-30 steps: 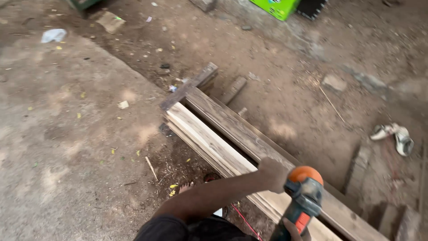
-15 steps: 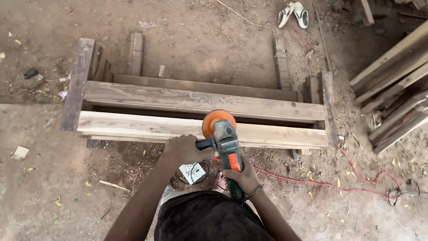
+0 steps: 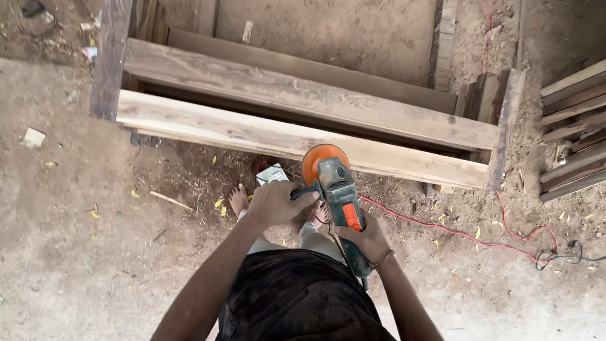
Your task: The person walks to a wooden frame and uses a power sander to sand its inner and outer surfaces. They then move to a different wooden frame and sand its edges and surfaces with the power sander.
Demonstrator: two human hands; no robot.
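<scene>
The dirt floor [image 3: 82, 252] is spreading across the whole view, scattered with chips and yellow leaves. On it, a low frame of long wooden planks is lying, the pale front plank [image 3: 252, 134] running left to right just ahead of the person, with a darker plank [image 3: 303, 95] behind it. More stacked boards [image 3: 571, 136] are sitting at the right edge. A red cable [image 3: 442, 228] is trailing across the floor toward the right.

The angle grinder [image 3: 338, 196] is being held above the front plank's near edge, its orange disc [image 3: 323, 161] overlapping the wood; whether it is touching cannot be told. The plank's surface is looking rough and unevenly coloured, so by the look of it most of the sanding is still lying ahead.

The left hand [image 3: 278, 202] is wrapping its fingers tight around the side handle, arm reaching forward. The right hand [image 3: 366, 240] is clamping around the grinder's rear body, wrist bent inward. Bare feet [image 3: 240, 199] are standing just below.
</scene>
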